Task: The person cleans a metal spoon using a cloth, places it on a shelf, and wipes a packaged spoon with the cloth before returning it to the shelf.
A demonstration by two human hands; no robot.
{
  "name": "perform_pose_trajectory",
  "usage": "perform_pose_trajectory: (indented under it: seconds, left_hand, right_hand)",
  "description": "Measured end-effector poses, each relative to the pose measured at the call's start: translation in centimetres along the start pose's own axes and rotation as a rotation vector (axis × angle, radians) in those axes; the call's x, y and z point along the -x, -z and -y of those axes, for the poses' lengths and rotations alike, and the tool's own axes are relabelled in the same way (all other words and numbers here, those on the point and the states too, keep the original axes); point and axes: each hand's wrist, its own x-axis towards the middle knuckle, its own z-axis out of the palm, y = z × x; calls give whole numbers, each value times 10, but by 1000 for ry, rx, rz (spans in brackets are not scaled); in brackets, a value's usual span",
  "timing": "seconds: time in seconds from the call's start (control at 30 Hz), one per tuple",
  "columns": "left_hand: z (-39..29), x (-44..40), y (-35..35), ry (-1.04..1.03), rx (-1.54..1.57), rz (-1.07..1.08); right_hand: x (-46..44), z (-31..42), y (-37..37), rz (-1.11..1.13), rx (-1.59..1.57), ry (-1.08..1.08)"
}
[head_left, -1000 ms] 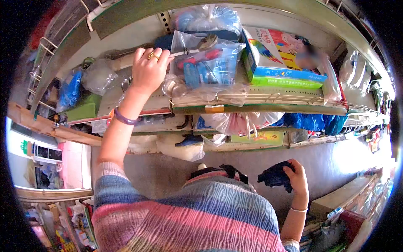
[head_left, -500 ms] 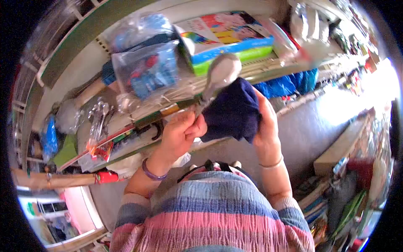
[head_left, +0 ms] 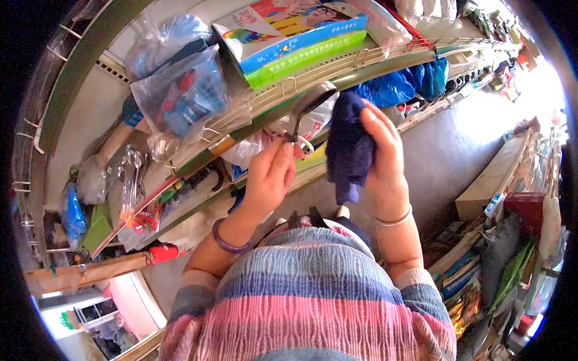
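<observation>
Between thumb and fingers of my closed left hand (head_left: 272, 179) is the handle of a metal spoon (head_left: 312, 102). Its bowl points up and to the right, seen partly from the side. A dark navy cloth (head_left: 350, 147) hangs in folds from my right hand (head_left: 385, 165), whose fingers close around its right side. The cloth is beside the spoon, with a small gap between them. My left fingers hide the lower end of the handle.
A shelf edge with wire hooks (head_left: 289, 87) runs close beyond my hands. On the shelf are a colourful box (head_left: 301, 51) and bagged blue items (head_left: 192, 96). Bagged spoons (head_left: 132, 174) lie left. A wooden box (head_left: 490, 192) and stacked goods stand right.
The spoon has turned from showing its bowl broadly to a more sideways view. My right hand and the cloth have drawn away from it, and the cloth hangs narrower. The view has shifted slightly.
</observation>
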Motion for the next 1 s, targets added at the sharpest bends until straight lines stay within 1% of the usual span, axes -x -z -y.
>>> perform_pose_trajectory:
  seconds: [0.03, 0.1, 0.13, 0.2, 0.23, 0.27, 0.3, 0.33, 0.4, 0.43, 0.53, 0.57, 0.6, 0.67, 0.77, 0.8, 0.87, 0.9, 0.93, 1.0]
  left_hand:
    - [-5, 1, 0, 78, 132, 17]
    - [-15, 3, -3, 208, 370, 25]
    - [-16, 5, -5, 238, 419, 21]
    - [-18, 7, -9, 297, 514, 19]
    - [-21, 9, -11, 320, 550, 50]
    - [-23, 12, -13, 344, 584, 84]
    - [-25, 14, -15, 366, 617, 120]
    - [-27, 14, -17, 361, 611, 104]
    - [-28, 14, -21, 349, 607, 55]
    - [-26, 15, -24, 369, 601, 22]
    - [-24, 16, -28, 274, 509, 10]
    - [-25, 15, -27, 247, 382, -43]
    - [-25, 14, -24, 227, 360, -37]
    - [-25, 12, -17, 187, 317, -26]
    - [-28, 14, -15, 210, 331, -8]
    - [-29, 13, -14, 207, 341, 2]
    - [-32, 15, -12, 237, 370, 0]
    - [-32, 17, -11, 255, 383, -4]
    - [-30, 17, -8, 231, 302, -38]
    - [-20, 17, -2, 186, 136, -99]
  right_hand:
    - [-2, 4, 9, 76, -73, 9]
    - [2, 8, 16, 157, -64, 48]
    - [4, 9, 16, 197, -45, 86]
    - [12, 3, 3, 204, 88, 270]
    - [10, -7, 4, 199, 429, 536]
    - [0, -5, 2, 252, 945, 875]
    - [-3, -9, -1, 209, 1237, 992]
    - [-5, -14, -5, 160, 1534, 1102]
    - [-4, -27, -8, 53, 1685, 1232]
    - [-3, -30, -10, 17, 1666, 1226]
    - [-6, -43, -3, 41, 1442, 1222]
    - [-6, -43, -1, 178, 1326, 1245]
    - [-6, -46, -2, 260, 1259, 1226]
    - [-4, -38, -3, 349, 1221, 1171]
    - [-10, -23, -4, 385, 1409, 1265]
    - [-16, -20, -2, 370, 1467, 1328]
    - [-28, -16, 3, 170, 1557, 1439]
    - [-31, -9, 6, 153, 1559, 1455]
    - [-30, -4, 8, 135, 1589, 1443]
    - [-32, 3, 12, -63, 1521, 1230]
